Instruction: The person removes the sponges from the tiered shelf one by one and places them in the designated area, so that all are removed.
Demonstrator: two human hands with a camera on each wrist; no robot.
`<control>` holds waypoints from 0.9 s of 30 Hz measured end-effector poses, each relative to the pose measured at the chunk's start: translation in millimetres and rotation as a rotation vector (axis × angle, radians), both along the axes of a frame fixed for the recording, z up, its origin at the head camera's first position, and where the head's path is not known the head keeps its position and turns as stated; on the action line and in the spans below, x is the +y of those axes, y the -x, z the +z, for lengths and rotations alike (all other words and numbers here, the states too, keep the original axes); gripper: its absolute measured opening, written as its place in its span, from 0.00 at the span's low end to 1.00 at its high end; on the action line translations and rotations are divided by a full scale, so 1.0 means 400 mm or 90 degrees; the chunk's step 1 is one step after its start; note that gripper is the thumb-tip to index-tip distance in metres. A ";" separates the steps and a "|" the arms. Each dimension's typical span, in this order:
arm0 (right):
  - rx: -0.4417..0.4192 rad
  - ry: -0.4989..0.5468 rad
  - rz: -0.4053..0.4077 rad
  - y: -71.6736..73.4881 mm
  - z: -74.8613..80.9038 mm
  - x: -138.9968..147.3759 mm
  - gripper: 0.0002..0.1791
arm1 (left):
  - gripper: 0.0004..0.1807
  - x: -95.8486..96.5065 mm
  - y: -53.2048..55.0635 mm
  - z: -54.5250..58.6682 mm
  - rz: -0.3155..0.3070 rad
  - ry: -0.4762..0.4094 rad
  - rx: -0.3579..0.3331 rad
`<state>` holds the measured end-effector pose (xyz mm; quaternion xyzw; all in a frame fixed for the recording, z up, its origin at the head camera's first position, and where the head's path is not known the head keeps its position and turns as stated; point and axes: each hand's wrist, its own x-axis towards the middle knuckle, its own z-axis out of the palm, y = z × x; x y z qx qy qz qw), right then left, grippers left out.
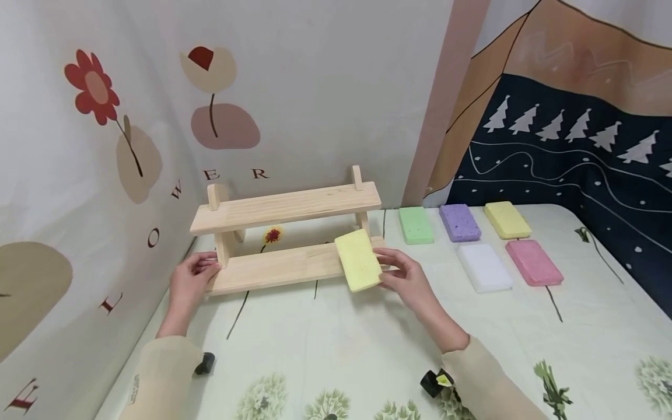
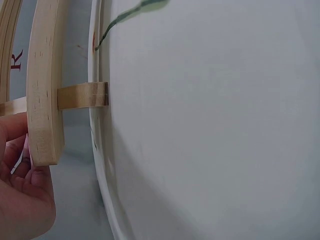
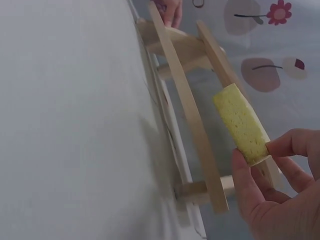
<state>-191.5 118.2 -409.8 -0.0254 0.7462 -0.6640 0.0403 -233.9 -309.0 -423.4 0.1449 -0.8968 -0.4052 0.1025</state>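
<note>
A two-tier wooden shelf (image 1: 283, 206) stands at the back of the table, its lower board (image 1: 286, 267) nearer the front. My left hand (image 1: 190, 280) grips the left end of that lower board; the left wrist view shows fingers around the board's end (image 2: 45, 145). Between thumb and fingers, my right hand (image 1: 406, 279) pinches a yellow sponge (image 1: 359, 261) by its right side. The sponge is tilted and held in front of the lower board's right part, hiding some of it. In the right wrist view, the sponge (image 3: 242, 125) shows a pitted edge.
To the right of the shelf lie a green sponge (image 1: 416, 226), a purple sponge (image 1: 459, 223), another yellow sponge (image 1: 507, 220), a white sponge (image 1: 484, 267) and a pink sponge (image 1: 534, 263). A printed cloth wall (image 1: 325, 87) rises close behind the shelf.
</note>
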 end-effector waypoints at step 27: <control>-0.034 -0.082 -0.090 -0.002 -0.031 0.257 0.30 | 0.18 0.004 0.001 -0.002 0.009 0.003 -0.013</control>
